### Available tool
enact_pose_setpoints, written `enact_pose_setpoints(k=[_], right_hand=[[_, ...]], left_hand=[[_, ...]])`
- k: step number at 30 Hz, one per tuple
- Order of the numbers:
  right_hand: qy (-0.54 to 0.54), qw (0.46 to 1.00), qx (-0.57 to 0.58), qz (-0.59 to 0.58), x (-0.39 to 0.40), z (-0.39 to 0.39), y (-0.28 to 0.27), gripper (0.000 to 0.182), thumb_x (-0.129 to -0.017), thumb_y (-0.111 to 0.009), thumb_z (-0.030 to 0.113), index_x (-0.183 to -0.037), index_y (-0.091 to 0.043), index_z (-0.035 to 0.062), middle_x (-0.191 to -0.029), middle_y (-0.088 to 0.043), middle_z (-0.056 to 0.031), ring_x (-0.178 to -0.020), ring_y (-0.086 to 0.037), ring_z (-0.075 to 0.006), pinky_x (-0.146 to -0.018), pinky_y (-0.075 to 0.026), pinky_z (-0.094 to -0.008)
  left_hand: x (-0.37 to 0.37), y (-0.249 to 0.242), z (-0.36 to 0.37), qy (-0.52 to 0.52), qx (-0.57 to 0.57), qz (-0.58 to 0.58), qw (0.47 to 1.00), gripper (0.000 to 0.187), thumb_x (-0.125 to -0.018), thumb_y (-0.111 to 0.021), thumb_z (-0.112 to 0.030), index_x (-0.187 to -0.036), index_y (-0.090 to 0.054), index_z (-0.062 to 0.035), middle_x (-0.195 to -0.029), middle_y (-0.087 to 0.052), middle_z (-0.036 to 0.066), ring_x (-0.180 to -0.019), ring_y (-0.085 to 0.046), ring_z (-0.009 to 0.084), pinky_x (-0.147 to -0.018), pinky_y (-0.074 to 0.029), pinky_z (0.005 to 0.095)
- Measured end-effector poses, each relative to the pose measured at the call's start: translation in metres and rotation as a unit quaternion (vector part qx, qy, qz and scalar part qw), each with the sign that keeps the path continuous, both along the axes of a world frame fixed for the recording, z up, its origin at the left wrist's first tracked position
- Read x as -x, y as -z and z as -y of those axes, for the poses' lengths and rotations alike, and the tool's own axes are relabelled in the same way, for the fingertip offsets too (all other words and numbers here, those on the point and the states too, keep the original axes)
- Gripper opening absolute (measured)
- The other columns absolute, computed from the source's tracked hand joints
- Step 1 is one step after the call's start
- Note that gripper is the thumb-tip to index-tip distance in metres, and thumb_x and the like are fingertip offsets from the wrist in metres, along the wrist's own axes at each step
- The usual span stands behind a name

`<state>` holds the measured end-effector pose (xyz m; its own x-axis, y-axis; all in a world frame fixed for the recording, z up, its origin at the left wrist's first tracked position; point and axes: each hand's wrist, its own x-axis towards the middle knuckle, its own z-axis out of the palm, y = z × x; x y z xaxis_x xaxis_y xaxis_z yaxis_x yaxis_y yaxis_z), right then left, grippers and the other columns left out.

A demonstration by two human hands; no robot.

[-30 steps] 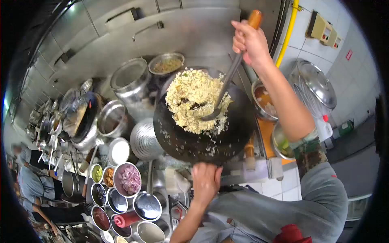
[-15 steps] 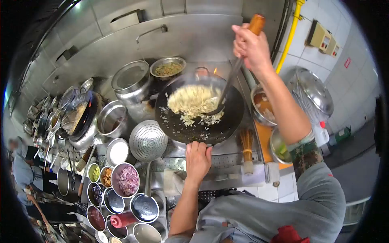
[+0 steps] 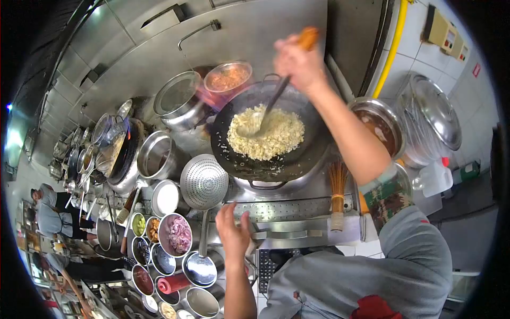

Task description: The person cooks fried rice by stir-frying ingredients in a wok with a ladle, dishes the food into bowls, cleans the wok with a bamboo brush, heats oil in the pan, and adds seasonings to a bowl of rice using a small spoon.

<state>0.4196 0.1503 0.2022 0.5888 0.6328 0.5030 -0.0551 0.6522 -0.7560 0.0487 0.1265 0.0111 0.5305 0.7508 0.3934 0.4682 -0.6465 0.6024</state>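
My right hand, slightly blurred, is wrapped round the wooden handle of a ladle. The ladle's bowl is down in a pale yellow heap of rice-like food, inside a large black wok on the stove. The heap is spread across the middle of the wok, with loose grains on its near wall. My left hand is off the wok, open with fingers apart. It hovers in front of the stove edge, near the handle of a perforated skimmer, and holds nothing.
Left of the wok stand steel pots and a bowl of chopped red onion, several small ingredient bowls and a red squeeze bottle. On the right are a bamboo brush and a pot of brown liquid. Co-workers stand far left.
My left hand has let go of the wok's near rim and moved down and left. The ladle has shifted leftward through the food, which now lies flatter. The camera view has also shifted.
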Motion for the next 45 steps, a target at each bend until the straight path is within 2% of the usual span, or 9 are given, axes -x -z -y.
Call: enact_pose_setpoints(k=[9,11,17,22,26,30,34,41,45], right_hand=[[-0.007,0.996,0.083,-0.007,-0.035,0.068,0.008,0.014,-0.099,-0.056,0.021,-0.104,-0.062,0.0094,-0.062,-0.037,0.0080,-0.048,-0.034,-0.0043,-0.046,-0.026,-0.0240],[0.032,0.996,0.044,-0.071,-0.040,0.108,0.079,0.034,-0.100,-0.053,0.021,-0.132,-0.052,0.0072,-0.080,-0.051,0.0026,-0.065,-0.050,-0.0068,-0.060,-0.041,-0.0246],[-0.031,0.908,0.373,0.186,0.003,0.256,0.111,0.066,-0.095,-0.057,0.040,-0.149,-0.036,0.0092,-0.155,-0.032,-0.0114,-0.143,-0.033,-0.0263,-0.117,-0.024,-0.0457],[-0.062,0.946,0.319,-0.012,0.034,0.280,0.158,0.059,-0.103,-0.045,0.031,-0.154,-0.024,0.0102,-0.155,-0.027,-0.0151,-0.141,-0.034,-0.0321,-0.112,-0.033,-0.0540],[-0.376,0.772,0.102,-0.503,0.022,0.242,0.178,0.057,-0.104,-0.042,0.032,-0.154,-0.022,0.0103,-0.148,-0.036,-0.0189,-0.121,-0.054,-0.0285,-0.090,-0.055,-0.0413],[-0.397,0.750,0.341,-0.405,0.018,0.217,0.160,0.059,-0.101,-0.050,0.033,-0.151,-0.029,0.0075,-0.136,-0.049,-0.0189,-0.099,-0.064,-0.0186,-0.063,-0.059,-0.0271],[-0.214,0.771,0.586,-0.128,0.059,0.224,0.063,0.039,-0.093,-0.062,0.022,-0.125,-0.053,0.0016,-0.112,-0.063,-0.0218,-0.102,-0.061,-0.0315,-0.082,-0.051,-0.0426],[0.096,0.568,0.502,0.646,0.028,0.261,0.119,0.054,-0.089,-0.065,0.023,-0.136,-0.050,0.0025,-0.150,-0.036,-0.0246,-0.140,-0.032,-0.0344,-0.114,-0.030,-0.0437],[0.078,0.524,0.636,0.561,0.063,0.240,0.087,0.055,-0.093,-0.053,0.005,-0.146,-0.039,0.0072,-0.137,-0.048,-0.0254,-0.131,-0.043,-0.0397,-0.107,-0.038,-0.0440]], left_hand=[[0.082,0.075,0.010,-0.117,0.309,-0.042,0.943,0.064,-0.081,-0.078,-0.031,-0.128,-0.054,0.0056,-0.119,-0.060,0.027,-0.113,-0.058,0.0379,-0.094,-0.048,0.0445],[0.058,0.020,0.014,-0.090,0.489,-0.037,0.867,0.074,-0.077,-0.080,-0.040,-0.130,-0.053,0.0047,-0.123,-0.059,0.028,-0.116,-0.058,0.0380,-0.094,-0.049,0.0426],[0.078,0.109,0.014,-0.178,0.372,-0.039,0.910,0.049,-0.072,-0.075,-0.028,-0.108,-0.065,0.0039,-0.104,-0.069,0.023,-0.096,-0.067,0.0368,-0.084,-0.053,0.0432],[0.060,0.109,0.012,-0.016,0.715,0.490,0.499,0.044,-0.090,-0.068,-0.034,-0.124,-0.060,-0.0054,-0.113,-0.068,0.009,-0.101,-0.067,0.0220,-0.088,-0.054,0.0381],[-0.042,0.111,-0.002,0.085,0.729,0.519,0.437,0.039,-0.093,-0.066,-0.038,-0.117,-0.060,-0.0080,-0.100,-0.068,0.006,-0.083,-0.068,0.0177,-0.070,-0.058,0.0348],[-0.092,0.073,-0.021,0.203,0.734,0.491,0.423,0.056,-0.092,-0.051,-0.064,-0.108,-0.059,-0.0105,-0.087,-0.066,0.005,-0.067,-0.063,0.0173,-0.055,-0.053,0.0338],[-0.110,0.023,-0.032,0.055,0.748,0.362,0.554,0.068,-0.089,-0.039,-0.077,-0.106,-0.058,-0.0132,-0.082,-0.063,0.004,-0.062,-0.058,0.0166,-0.051,-0.048,0.0357],[-0.121,0.029,-0.041,0.068,0.760,0.330,0.556,0.052,-0.091,-0.052,-0.062,-0.110,-0.058,-0.0139,-0.082,-0.063,0.003,-0.066,-0.060,0.0204,-0.068,-0.052,0.0455],[-0.169,0.074,-0.043,0.067,0.755,0.308,0.575,0.032,-0.091,-0.055,-0.035,-0.106,-0.060,-0.0070,-0.085,-0.066,0.007,-0.067,-0.063,0.0230,-0.066,-0.053,0.0448]])
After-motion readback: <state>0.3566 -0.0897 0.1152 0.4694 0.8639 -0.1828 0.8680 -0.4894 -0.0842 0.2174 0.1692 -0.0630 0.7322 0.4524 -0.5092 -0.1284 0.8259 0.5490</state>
